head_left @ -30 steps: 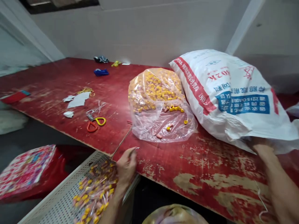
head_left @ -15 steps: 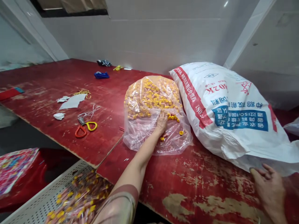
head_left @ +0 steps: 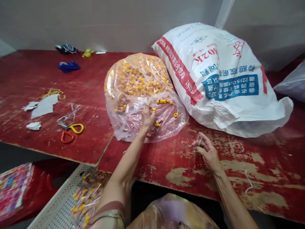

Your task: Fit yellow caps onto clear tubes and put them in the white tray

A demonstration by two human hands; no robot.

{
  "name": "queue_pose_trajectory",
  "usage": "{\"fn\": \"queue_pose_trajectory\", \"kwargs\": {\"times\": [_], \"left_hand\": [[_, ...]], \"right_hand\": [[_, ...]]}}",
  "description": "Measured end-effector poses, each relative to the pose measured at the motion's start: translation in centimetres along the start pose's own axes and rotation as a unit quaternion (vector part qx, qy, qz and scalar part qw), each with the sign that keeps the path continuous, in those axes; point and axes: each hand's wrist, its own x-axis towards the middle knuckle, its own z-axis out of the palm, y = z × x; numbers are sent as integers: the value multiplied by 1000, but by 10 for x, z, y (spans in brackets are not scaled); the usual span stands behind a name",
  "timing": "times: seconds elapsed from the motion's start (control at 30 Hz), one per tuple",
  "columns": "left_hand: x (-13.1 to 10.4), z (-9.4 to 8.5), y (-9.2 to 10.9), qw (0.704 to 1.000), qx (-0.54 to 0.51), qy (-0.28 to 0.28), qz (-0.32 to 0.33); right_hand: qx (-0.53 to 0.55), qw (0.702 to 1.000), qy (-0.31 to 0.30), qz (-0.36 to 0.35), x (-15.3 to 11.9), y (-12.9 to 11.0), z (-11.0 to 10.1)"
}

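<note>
A large clear plastic bag (head_left: 133, 133) lies on the red table, full of small pinkish pieces with yellow caps (head_left: 143, 79). My left hand (head_left: 148, 117) reaches into the mouth of this bag. Its fingers are closed, and a yellow-capped piece (head_left: 154, 109) shows at the fingertips. More capped pieces lie loose just right of that hand. To the right, over the table near its front edge, my right hand (head_left: 209, 156) pinches a small piece of clear plastic (head_left: 198, 140) between thumb and fingers. Whether this plastic is a little bag or a tube, I cannot tell.
A big white printed sack (head_left: 224, 111) leans behind my right hand. Scissors (head_left: 69, 128), paper scraps (head_left: 45, 106) and a blue tape dispenser (head_left: 68, 66) lie on the left. Below the table edge stands a white perforated basket (head_left: 59, 197) holding capped pieces.
My right hand has come from the sack's lower edge leftwards and now holds clear plastic. My left hand has drawn slightly back within the bag's mouth. The view has tilted down and shifted right.
</note>
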Motion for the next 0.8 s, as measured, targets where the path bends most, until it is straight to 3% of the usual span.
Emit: {"fn": "queue_pose_trajectory", "kwargs": {"times": [0.07, 0.13, 0.23, 0.37, 0.47, 0.67, 0.8], "left_hand": [[-35, -10, 8, 965, -241, -23, -102], [-69, -14, 18, 888, -410, -76, -194], [-110, -11, 31, 796, -527, -106, -278], [-143, 1, 44, 742, -584, -82, -319], [-157, 8, 48, 748, -582, -62, -314], [-168, 11, 44, 845, -485, -30, -224], [-176, 5, 46, 883, -431, -92, -159]], "right_hand": [[-5, 1000, -28, -14, 4, -1, 11], [8, 1000, -21, -19, 7, -1, 24], [34, 998, 29, -32, 7, 2, 44], [10, 997, 39, -58, 3, 9, 63], [-20, 997, 32, -67, -1, 15, 67], [-77, 991, 43, -103, -6, 17, 57], [-165, 979, -20, -122, -9, 12, 52]]}}
